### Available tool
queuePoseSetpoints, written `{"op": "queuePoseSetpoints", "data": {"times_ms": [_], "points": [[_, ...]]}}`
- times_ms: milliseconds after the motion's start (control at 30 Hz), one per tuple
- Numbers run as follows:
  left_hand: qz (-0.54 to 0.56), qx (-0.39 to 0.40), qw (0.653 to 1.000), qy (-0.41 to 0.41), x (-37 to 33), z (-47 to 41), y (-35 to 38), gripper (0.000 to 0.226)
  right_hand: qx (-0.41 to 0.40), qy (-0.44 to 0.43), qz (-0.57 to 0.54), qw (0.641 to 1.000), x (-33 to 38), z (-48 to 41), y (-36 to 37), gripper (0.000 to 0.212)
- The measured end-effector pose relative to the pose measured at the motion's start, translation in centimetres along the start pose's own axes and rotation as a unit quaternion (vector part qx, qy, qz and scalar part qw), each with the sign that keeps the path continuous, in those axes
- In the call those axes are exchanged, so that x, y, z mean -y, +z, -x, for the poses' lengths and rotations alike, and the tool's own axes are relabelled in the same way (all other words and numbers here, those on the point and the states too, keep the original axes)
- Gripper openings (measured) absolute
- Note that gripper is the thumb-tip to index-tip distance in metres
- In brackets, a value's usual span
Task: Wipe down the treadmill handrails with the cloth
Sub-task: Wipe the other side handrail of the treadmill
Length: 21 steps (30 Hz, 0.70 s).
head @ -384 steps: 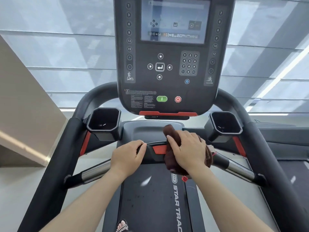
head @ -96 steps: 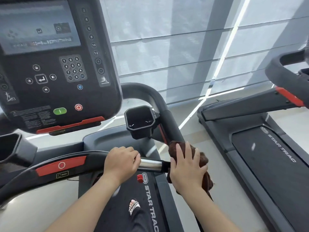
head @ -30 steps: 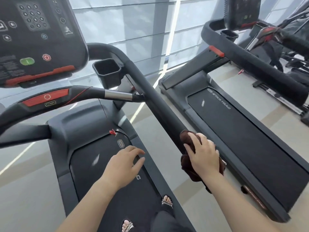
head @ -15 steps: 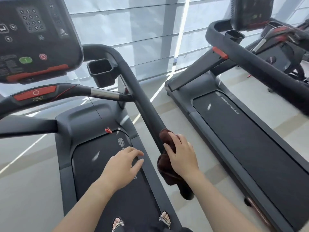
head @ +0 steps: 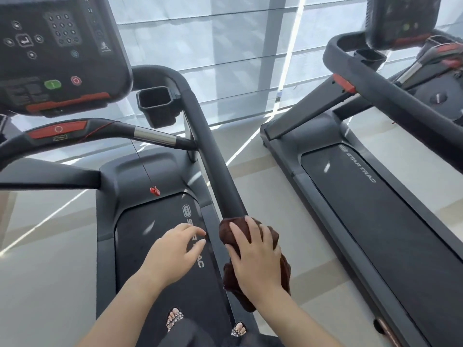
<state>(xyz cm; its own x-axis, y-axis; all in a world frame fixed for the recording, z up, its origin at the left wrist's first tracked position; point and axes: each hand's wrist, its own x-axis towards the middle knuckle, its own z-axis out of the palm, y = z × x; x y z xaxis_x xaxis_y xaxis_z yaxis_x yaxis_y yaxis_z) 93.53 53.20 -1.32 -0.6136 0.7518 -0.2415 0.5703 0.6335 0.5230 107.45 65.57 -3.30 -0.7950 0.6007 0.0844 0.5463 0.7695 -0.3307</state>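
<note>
1. Two treadmills stand side by side: the near treadmill point(head: 140, 176) under the person, and a second treadmill point(head: 370, 211) to its right, each with a matte black textured belt marked STAR TRAC.
2. One console point(head: 57, 46), glossy black, carries round buttons, a green one and a red one.
3. One right handrail point(head: 213, 156), a thick rounded tube with a matte dark covering, slopes down toward the person.
4. One angular black cup holder point(head: 156, 105) sits beside it.
5. One dark brown cloth point(head: 250, 271), soft and bunched, wraps the handrail's lower end.
6. Two hands: the right hand point(head: 258, 259) presses the cloth against the rail, fingers spread; the left hand point(head: 172, 251) hovers above the belt, loosely opened, holding nothing.
7. One small red safety clip point(head: 154, 190) dangles on a thin cord.
</note>
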Motion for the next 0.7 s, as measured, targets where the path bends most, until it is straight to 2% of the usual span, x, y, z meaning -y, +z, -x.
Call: {"op": "queuePoseSetpoints", "data": {"times_ms": [100,267,400,700], "points": [[0.009,-0.028,0.999,-0.023,0.8,-0.1,-1.1,0.023,0.044,0.016,0.072,0.996,1.6,-2.3,0.9,0.047],[0.031,-0.053,0.997,-0.043,2.1,-0.3,-2.5,0.021,0.080,0.000,0.099,0.992,3.1,-6.1,1.9,0.049],[0.039,-0.053,0.997,-0.050,3.3,-1.0,-2.8,0.023,0.085,0.000,0.103,0.991,3.9,-8.9,2.0,0.050],[0.048,-0.012,0.999,-0.015,7.8,-5.9,-6.1,0.026,0.069,0.017,0.213,0.974,6.4,-14.9,5.0,0.064]]}}
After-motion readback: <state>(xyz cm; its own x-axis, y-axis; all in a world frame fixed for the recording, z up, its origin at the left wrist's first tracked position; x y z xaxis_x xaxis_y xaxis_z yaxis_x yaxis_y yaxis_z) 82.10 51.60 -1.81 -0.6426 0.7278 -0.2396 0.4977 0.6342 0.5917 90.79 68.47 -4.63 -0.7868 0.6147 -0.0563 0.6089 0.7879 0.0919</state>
